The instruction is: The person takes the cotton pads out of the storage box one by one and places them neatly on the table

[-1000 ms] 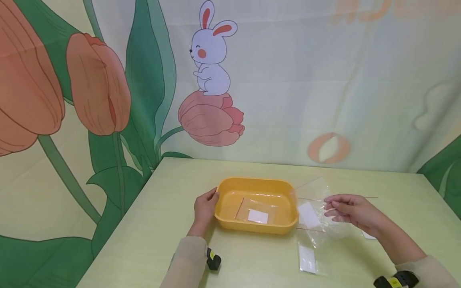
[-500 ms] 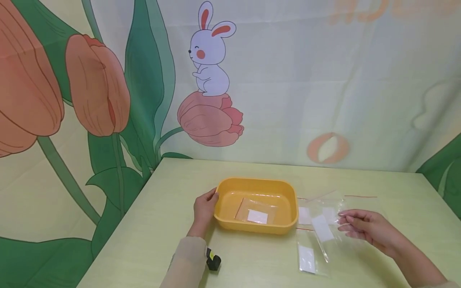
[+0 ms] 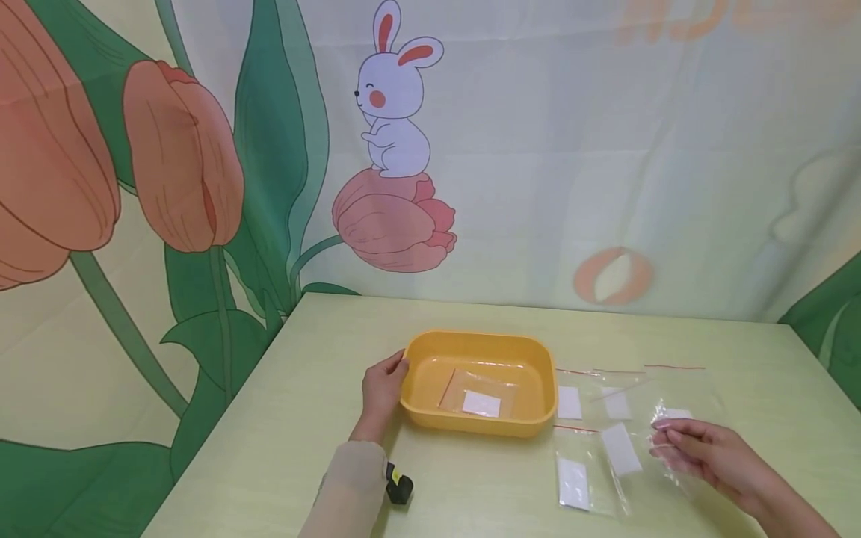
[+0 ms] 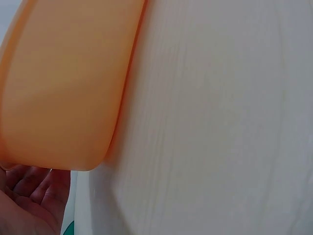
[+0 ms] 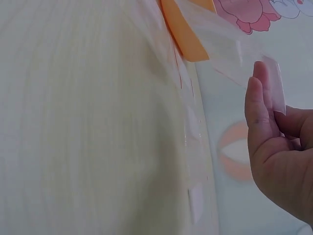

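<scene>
My left hand grips the left end of a yellow plastic tray; in the left wrist view its fingers lie against the tray's end. Inside the tray is a clear zip bag with a white label and a red seal line. Right of the tray, my right hand pinches another clear zip bag by one edge, thumb against fingers. This bag slants over others on the table. In the right wrist view the held bag stretches from the fingertips towards the tray.
Several more labelled zip bags lie flat right of the tray: one in front, one close by the tray's side, and one at the right, partly behind my right hand. A printed curtain hangs behind the pale table.
My right hand has moved right and towards the front, drawing the held zip bag away from the tray's right side and lower over the table. The left hand and tray have stayed put.
</scene>
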The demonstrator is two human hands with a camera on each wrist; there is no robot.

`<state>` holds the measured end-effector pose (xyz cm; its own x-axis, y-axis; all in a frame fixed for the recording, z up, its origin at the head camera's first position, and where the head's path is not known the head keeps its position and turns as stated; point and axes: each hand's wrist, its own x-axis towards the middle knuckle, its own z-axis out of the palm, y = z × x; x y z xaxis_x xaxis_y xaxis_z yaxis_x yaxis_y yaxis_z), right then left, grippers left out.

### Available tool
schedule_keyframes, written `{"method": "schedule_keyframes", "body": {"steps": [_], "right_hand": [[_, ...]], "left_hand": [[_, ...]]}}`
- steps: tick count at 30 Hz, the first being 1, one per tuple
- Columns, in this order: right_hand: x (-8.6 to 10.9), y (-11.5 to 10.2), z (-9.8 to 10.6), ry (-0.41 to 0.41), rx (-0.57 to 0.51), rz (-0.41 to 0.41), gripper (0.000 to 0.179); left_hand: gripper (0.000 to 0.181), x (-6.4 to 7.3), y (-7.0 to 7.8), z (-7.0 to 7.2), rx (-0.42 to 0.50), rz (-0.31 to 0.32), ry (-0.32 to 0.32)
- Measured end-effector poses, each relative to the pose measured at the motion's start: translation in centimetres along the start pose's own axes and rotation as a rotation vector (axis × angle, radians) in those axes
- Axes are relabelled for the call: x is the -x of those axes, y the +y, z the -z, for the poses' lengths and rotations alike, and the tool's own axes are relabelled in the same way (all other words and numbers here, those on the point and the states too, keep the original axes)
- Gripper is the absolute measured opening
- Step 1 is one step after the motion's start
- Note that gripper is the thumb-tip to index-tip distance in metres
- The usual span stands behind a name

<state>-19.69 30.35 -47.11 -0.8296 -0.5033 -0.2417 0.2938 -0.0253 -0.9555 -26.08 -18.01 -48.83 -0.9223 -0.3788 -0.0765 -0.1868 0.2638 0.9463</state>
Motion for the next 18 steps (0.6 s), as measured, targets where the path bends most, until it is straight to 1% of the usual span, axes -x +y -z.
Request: {"method": "schedule_keyframes", "body": {"steps": [4,8,12,15,18], "right_hand": [[0.5,0.5,0.1,0.027,-0.004,-0.036,0.028],[0.8,0.9,0.1,0.033,-0.022,-0.053,0.03],[1.0,1.1,0.1,0.082,-0.034,-0.096,0.029],[1.1,1.2,0.1,0.156,0.01,-0.141,0.026],[1.2,1.3,0.2,0.198,0.087,-0.162,0.025]], "left_hand": [[0.037,-0.1,-0.1,-0.1,0.003,0.004,-0.005],[0.037,-0.2,-0.2,0.0,0.007,0.009,-0.008],[0.037,-0.1,0.0,0.0,0.001,0.017,-0.006],[0.037,-0.1,0.1,0.0,-0.004,0.026,-0.005],[0.037,0.0,0.1,0.0,-0.003,0.034,-0.007]]}}
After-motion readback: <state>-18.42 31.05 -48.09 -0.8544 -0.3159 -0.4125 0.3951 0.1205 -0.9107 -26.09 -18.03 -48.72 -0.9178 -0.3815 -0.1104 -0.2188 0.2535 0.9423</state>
